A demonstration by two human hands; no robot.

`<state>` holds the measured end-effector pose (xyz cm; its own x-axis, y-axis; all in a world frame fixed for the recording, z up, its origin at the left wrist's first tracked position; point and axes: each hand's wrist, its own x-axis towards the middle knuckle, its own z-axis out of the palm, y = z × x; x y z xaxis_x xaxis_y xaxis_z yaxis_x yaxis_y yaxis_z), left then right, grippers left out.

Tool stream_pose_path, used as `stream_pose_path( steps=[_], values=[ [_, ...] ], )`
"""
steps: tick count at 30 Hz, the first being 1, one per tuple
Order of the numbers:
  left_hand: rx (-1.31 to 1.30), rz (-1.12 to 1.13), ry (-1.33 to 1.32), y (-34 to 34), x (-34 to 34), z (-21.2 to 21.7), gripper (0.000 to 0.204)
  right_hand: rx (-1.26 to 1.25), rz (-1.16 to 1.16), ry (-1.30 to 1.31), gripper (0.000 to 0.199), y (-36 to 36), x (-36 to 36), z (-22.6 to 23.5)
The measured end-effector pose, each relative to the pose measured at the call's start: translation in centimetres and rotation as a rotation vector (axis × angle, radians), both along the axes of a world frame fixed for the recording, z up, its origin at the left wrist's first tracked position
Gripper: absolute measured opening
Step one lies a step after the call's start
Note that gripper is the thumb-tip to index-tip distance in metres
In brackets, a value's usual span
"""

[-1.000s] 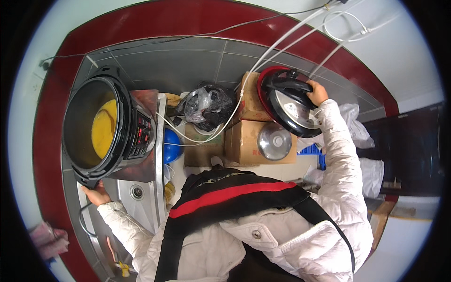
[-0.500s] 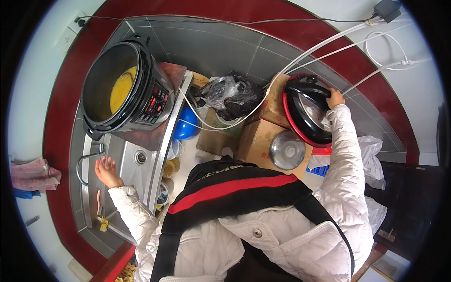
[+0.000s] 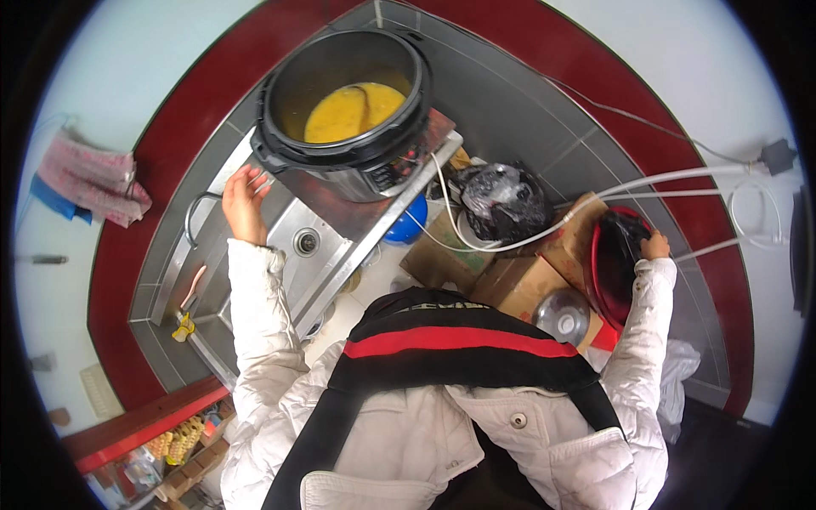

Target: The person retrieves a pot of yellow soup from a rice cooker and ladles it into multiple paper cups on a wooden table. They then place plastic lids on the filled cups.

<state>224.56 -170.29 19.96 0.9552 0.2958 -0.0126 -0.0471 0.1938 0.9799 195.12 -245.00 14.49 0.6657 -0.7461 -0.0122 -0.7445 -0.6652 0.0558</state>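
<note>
Left hand [image 3: 244, 208], fingers spread, hovers near the cooker [image 3: 344, 153] ahead to its right; right hand [image 3: 654, 246] curls at the red basin's [image 3: 605, 285] rim, grip unclear.

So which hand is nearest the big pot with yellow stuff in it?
The left hand, open beside the pot. The right hand is much farther off, over at the red tub.

Open cooker [image 3: 340, 158], yellow liquid [image 3: 350, 117] inside, upper centre

Left hand [image 3: 244, 206] up, fingers parted, near faucet [image 3: 189, 223], left of frame. Right hand [image 3: 655, 246] at rim of red container [image 3: 605, 276], far right; unclear if gripping. Round metal lid [image 3: 559, 318] on cardboard box [image 3: 525, 286], right of centre.
</note>
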Motion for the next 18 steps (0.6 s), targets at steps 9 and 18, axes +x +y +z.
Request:
stream_pose_path(
  steps=[9, 18],
  values=[
    [0.353, -0.400, 0.246, 1.4, 7.4, 2.4, 0.030, 0.434, 0.770, -0.512, 0.023, 24.1, 23.9, 7.2],
    [0.674, -0.466, 0.390, 1.0, 12.3, 0.3, 0.037, 0.546, 1.049, -0.346, 0.041, 32.0, 48.8, 7.3]
  ],
)
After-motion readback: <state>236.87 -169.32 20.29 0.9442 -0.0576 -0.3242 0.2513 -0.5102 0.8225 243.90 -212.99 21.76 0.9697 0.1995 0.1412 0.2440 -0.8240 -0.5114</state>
